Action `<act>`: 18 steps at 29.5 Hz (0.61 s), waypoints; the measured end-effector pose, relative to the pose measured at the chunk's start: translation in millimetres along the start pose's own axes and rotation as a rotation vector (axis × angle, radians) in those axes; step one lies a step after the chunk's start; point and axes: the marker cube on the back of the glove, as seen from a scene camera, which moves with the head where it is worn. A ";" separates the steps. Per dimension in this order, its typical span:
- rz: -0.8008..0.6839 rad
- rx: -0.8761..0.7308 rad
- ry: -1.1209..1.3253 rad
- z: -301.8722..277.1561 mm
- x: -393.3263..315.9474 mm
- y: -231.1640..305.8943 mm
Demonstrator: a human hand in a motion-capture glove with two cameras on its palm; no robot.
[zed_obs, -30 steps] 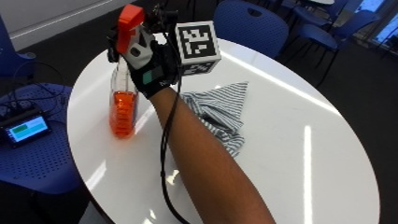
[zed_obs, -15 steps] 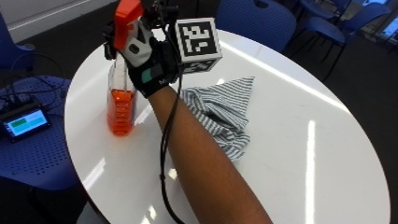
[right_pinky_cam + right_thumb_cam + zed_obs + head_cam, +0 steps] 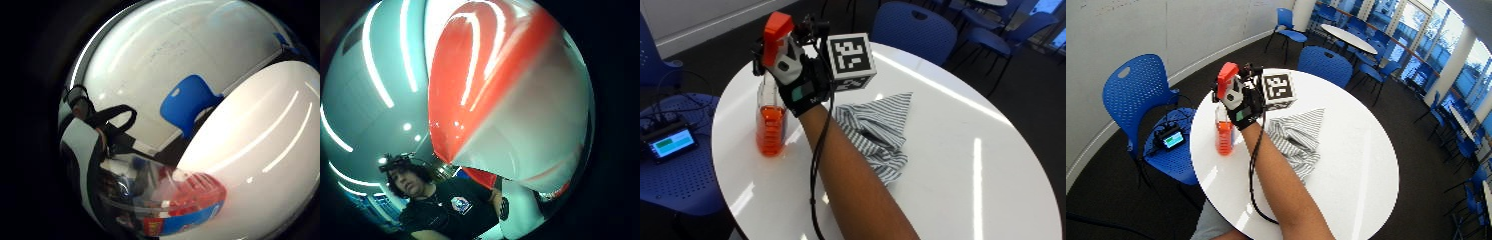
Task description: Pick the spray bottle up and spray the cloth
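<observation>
Gripping: the gloved right hand [image 3: 802,82], upper left of the outside view, has its fingers wrapped round the spray bottle [image 3: 772,116] at the neck, under the orange trigger head [image 3: 778,30].
Handling: rigid, slick plastic, about half full of orange liquid, so bottom-heavy; the neck looks the sensible hold.
Axis: upright, base at the white table [image 3: 959,150].
Cloth: the striped cloth [image 3: 876,130] lies crumpled just right of the bottle, mid-frame.

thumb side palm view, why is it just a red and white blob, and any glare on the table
In the thumb side palm view the spray bottle sits so near the lens that its head bulges, warped by the wide angle. In the outside view bright light streaks cross the glossy table; the striped cloth shows no glare. The little finger side palm view bends those streaks into curves.
</observation>
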 end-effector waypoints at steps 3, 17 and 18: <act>0.056 -0.012 -0.020 3.7 15.1 12.4; 0.289 -0.173 0.009 13.3 63.7 44.3; 0.294 -0.185 0.025 13.6 66.0 45.9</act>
